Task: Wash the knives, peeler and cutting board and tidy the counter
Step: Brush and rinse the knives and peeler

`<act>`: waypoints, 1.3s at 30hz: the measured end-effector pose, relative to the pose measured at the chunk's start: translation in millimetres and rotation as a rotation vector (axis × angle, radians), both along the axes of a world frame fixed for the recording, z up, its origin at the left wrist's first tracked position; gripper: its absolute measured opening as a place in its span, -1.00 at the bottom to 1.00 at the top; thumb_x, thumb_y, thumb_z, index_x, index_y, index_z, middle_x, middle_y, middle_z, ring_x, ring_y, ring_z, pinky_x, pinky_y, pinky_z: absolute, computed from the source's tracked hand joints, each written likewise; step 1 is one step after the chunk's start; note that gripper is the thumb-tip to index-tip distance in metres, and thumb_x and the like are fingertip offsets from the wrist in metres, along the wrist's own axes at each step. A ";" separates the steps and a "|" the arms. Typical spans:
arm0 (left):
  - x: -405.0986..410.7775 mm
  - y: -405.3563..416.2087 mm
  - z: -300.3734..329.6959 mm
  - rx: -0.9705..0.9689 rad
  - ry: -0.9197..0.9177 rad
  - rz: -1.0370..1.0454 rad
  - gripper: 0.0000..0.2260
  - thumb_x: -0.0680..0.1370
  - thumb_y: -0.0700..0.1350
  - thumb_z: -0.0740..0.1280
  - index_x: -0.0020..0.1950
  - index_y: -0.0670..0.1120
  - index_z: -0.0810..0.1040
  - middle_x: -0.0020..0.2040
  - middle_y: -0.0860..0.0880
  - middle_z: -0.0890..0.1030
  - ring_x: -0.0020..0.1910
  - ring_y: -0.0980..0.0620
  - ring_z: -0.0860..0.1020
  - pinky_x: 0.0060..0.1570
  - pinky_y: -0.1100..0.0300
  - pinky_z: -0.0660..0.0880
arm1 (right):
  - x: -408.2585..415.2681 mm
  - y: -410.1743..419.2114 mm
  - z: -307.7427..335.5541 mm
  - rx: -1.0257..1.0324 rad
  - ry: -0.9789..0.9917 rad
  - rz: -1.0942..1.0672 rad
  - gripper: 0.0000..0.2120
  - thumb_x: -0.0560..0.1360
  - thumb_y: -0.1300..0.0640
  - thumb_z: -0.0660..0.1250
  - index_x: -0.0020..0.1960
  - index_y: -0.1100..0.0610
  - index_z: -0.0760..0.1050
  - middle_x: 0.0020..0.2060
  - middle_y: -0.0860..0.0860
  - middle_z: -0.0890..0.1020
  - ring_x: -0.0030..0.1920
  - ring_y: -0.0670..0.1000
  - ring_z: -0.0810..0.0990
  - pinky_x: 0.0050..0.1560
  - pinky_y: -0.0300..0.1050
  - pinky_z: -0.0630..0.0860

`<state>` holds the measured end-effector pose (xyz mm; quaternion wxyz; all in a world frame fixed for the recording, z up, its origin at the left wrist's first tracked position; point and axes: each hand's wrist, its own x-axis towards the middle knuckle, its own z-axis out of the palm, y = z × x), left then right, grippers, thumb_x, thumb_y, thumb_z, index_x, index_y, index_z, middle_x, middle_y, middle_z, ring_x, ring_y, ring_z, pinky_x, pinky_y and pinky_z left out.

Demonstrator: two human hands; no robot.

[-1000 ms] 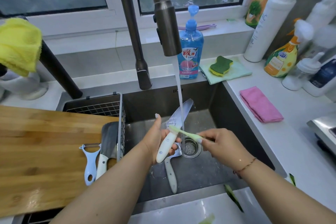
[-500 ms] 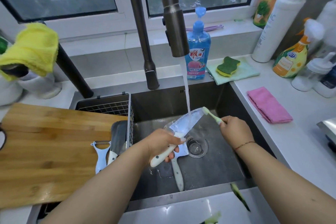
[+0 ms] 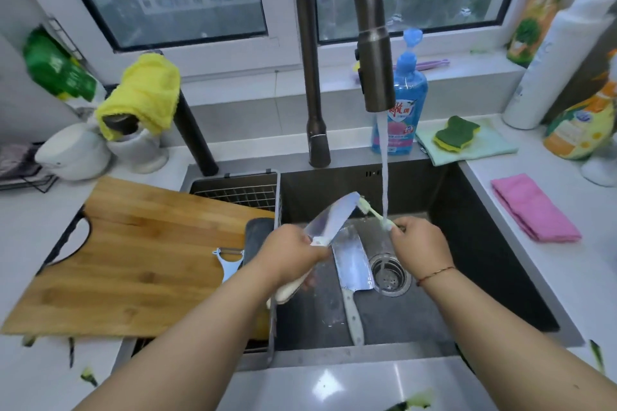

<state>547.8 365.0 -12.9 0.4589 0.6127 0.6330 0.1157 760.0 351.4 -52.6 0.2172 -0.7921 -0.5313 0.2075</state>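
My left hand (image 3: 292, 252) grips the white handle of a chef's knife (image 3: 330, 218), its blade pointing up and to the right over the sink (image 3: 484, 243). My right hand (image 3: 419, 242) pinches a pale green toothbrush (image 3: 372, 210) whose bristles touch the blade's tip. Water runs from the faucet (image 3: 375, 70) just right of the brush. A cleaver (image 3: 352, 264) lies on the sink floor beside the drain (image 3: 389, 274). The wooden cutting board (image 3: 133, 257) rests across the sink's left side, with a white peeler (image 3: 228, 260) and a dark-bladed knife (image 3: 258, 237) at its right edge.
A wire rack (image 3: 233, 192) sits behind the board. A blue soap bottle (image 3: 405, 100), a green sponge (image 3: 455, 132) on a teal cloth and a pink cloth (image 3: 534, 207) lie on the right counter. A yellow cloth (image 3: 143, 93) hangs at left. Green peel scraps (image 3: 88, 377) dot the front counter.
The chef's knife has moved left, out from under the water stream. The toothbrush has stayed at the blade's tip, with my right hand now under the stream. My head has tilted back.
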 end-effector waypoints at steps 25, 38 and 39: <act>-123.5 -3.0 -56.8 -0.027 -0.198 0.565 -0.79 0.49 -0.09 0.33 -0.29 -0.15 0.42 -0.31 -0.17 0.46 -0.32 -0.05 0.43 -0.27 0.10 0.33 | -64.3 -8.5 9.4 -0.045 0.108 0.034 -0.78 0.57 0.08 0.22 -0.04 0.15 0.61 -0.26 0.11 0.65 -0.27 0.08 0.54 -0.34 -0.19 0.36; -106.4 6.0 -88.8 0.048 0.065 0.366 -0.79 0.53 -0.06 0.38 -0.27 -0.10 0.53 -0.32 -0.15 0.54 -0.34 -0.07 0.46 -0.27 0.18 0.37 | -47.1 -16.5 -2.7 -0.049 0.147 -0.042 -0.81 0.56 0.07 0.24 -0.06 0.11 0.61 -0.26 0.08 0.66 -0.21 0.12 0.61 -0.25 -0.14 0.48; -103.9 5.8 -88.7 0.064 0.109 0.341 -0.79 0.53 -0.05 0.38 -0.27 -0.10 0.53 -0.31 -0.15 0.57 -0.32 -0.08 0.49 -0.25 0.18 0.40 | -45.6 -16.7 -2.9 -0.048 0.159 -0.044 -0.81 0.56 0.07 0.24 -0.06 0.12 0.61 -0.27 0.09 0.66 -0.22 0.12 0.61 -0.29 -0.16 0.45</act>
